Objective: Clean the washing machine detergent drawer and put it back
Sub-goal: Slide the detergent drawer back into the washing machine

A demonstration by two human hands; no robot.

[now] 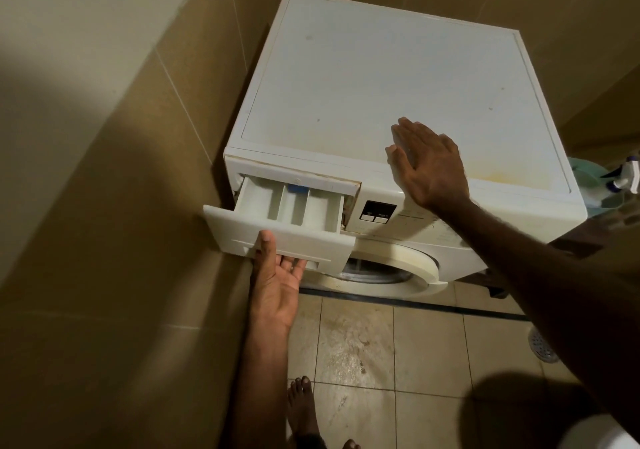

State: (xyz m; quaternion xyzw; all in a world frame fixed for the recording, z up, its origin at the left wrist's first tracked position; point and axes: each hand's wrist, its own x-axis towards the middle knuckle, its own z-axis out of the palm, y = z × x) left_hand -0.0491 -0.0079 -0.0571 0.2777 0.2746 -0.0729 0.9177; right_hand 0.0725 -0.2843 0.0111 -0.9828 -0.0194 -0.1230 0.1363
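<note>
Though half out, drawer (291, 206) wall-tight

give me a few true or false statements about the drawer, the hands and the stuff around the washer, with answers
1. The detergent drawer is pulled partly out of the washing machine. True.
2. The left hand grips the drawer front from below. True.
3. The right hand holds a sponge. False: it lies flat and empty on the machine's top.
4. The drawer's compartments are full of blue liquid. False: they look empty; only a small blue piece sits at the back.
5. A spray bottle shows to the right of the machine. True.
</note>
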